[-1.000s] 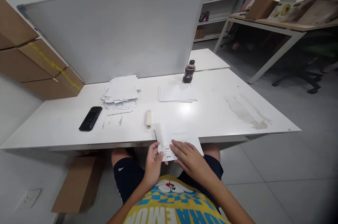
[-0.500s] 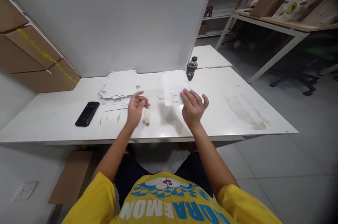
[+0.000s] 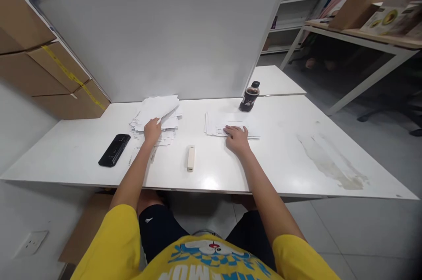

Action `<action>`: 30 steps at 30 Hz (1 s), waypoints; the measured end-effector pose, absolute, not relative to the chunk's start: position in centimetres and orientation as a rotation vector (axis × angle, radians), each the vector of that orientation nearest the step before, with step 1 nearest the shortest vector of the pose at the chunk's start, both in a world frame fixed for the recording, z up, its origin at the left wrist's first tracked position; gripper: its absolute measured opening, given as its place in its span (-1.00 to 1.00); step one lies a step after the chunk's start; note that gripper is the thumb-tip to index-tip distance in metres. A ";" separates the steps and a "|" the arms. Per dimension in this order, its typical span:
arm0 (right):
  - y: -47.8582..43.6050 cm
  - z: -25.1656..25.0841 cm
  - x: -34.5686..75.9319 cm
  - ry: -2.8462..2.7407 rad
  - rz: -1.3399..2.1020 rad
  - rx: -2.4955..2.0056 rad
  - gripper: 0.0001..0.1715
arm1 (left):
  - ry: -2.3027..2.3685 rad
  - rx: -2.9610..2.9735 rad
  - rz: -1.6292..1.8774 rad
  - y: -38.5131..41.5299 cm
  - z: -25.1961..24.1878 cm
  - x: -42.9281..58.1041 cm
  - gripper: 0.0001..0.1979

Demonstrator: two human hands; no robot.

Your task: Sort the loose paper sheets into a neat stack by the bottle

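Observation:
My left hand (image 3: 152,130) rests on the untidy pile of white paper slips (image 3: 158,115) at the back left of the white table (image 3: 283,157), fingers curled round the corner of a lifted slip. My right hand (image 3: 236,136) lies flat, fingers stretched out, on the neat stack of papers (image 3: 231,124) at the middle back, pressing down the printed slip on top. A cream stapler (image 3: 190,158) lies between my two arms, nearer the front edge, touched by neither hand.
A black phone (image 3: 114,149) lies left of the untidy pile. A dark drink bottle (image 3: 249,96) stands behind the neat stack, by the big whiteboard (image 3: 158,38) propped along the table's back. Cardboard boxes (image 3: 49,78) are at the left; another table (image 3: 362,38) at the right.
The printed slip went from both hands at the table's front edge onto the neat stack under my right hand. My left hand let go and reached to the untidy pile.

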State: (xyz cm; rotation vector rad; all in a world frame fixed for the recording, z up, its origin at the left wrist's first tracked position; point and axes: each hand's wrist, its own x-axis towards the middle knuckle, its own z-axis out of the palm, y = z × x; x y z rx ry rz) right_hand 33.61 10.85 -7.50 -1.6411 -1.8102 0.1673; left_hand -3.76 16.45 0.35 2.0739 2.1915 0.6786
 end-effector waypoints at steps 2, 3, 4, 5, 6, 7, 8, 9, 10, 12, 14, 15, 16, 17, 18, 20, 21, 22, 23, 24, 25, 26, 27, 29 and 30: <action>10.5 -7.3 33.6 -1.795 0.154 -1.583 -0.55 | 2.148 1.969 0.864 14.5 1.4 -2.6 -0.67; 10.2 -7.1 33.6 -1.779 0.147 -1.542 -0.58 | 2.106 1.904 0.984 13.3 2.0 -1.9 -0.67; 9.8 -6.7 33.5 -1.752 0.151 -1.500 -0.61 | 2.038 1.836 1.120 12.0 2.7 -1.1 -0.66; 9.3 -6.4 33.3 -1.713 0.173 -1.463 -0.64 | 1.934 1.760 1.264 10.6 3.4 -0.3 -0.64; 8.6 -5.9 33.1 -1.663 0.217 -1.429 -0.66 | 1.806 1.670 1.397 9.3 4.0 0.4 -0.62; 7.8 -5.4 32.9 -1.606 0.292 -1.391 -0.66 | 1.671 1.568 1.488 7.9 4.5 1.1 -0.59; 7.0 -4.8 32.7 -1.539 0.402 -1.341 -0.61 | 1.551 1.461 1.536 6.7 4.7 1.7 -0.56; 6.0 -4.2 32.4 -1.461 0.544 -1.274 -0.53 | 1.458 1.360 1.541 5.5 4.8 2.2 -0.53; 4.9 -3.7 32.1 -1.381 0.712 -1.194 -0.43 | 1.397 1.274 1.514 4.5 4.7 2.7 -0.50; 2.5 -2.8 31.5 -1.238 1.073 -1.033 -0.29 | 1.352 1.167 1.399 2.8 3.8 3.5 -0.44; 0.3 -2.4 31.0 -1.152 1.375 -0.933 -0.25 | 1.354 1.143 1.247 1.7 2.4 4.1 -0.42; -0.6 -2.4 30.9 -1.127 1.482 -0.913 -0.26 | 1.361 1.158 1.171 1.4 1.7 4.3 -0.43; -1.4 -2.5 30.8 -1.102 1.552 -0.905 -0.26 | 1.372 1.189 1.102 1.3 1.0 4.5 -0.45; -2.0 -2.6 30.9 -1.071 1.576 -0.909 -0.28 | 1.383 1.236 1.044 1.5 0.5 4.5 -0.47; -2.3 -2.8 31.1 -1.035 1.557 -0.928 -0.29 | 1.395 1.298 0.990 2.1 0.2 4.4 -0.50; -2.6 -3.3 31.7 -0.958 1.439 -1.022 -0.34 | 1.436 1.457 0.902 4.3 0.1 3.6 -0.55; -2.5 -3.6 32.2 -0.924 1.376 -1.083 -0.36 | 1.486 1.552 0.878 5.8 0.3 2.9 -0.57; -2.5 -3.8 32.7 -0.898 1.324 -1.147 -0.40 | 1.566 1.659 0.867 7.6 0.7 2.1 -0.58; -2.6 -4.1 33.2 -0.883 1.291 -1.208 -0.42 | 1.686 1.779 0.873 9.4 1.0 1.2 -0.60; -2.9 -4.3 33.6 -0.880 1.277 -1.262 -0.44 | 1.845 1.905 0.875 11.1 1.3 0.2 -0.59; -3.3 -4.5 33.9 -0.885 1.274 -1.304 -0.45 | 1.994 2.031 0.824 12.7 1.6 -0.9 -0.53; -4.0 -4.7 34.2 -0.895 1.279 -1.338 -0.45 | 2.106 2.133 0.712 14.0 1.7 -1.8 -0.47; -4.9 -5.0 34.4 -0.905 1.285 -1.363 -0.43 | 2.173 2.226 0.581 15.0 1.7 -2.7 -0.45; -7.1 -5.8 34.5 -0.911 1.317 -1.377 -0.41 | 2.185 2.381 0.370 15.7 1.3 -4.1 -0.53; -8.2 -6.4 34.5 -0.894 1.307 -1.370 -0.38 | 2.165 2.435 0.322 15.6 1.0 -4.6 -0.60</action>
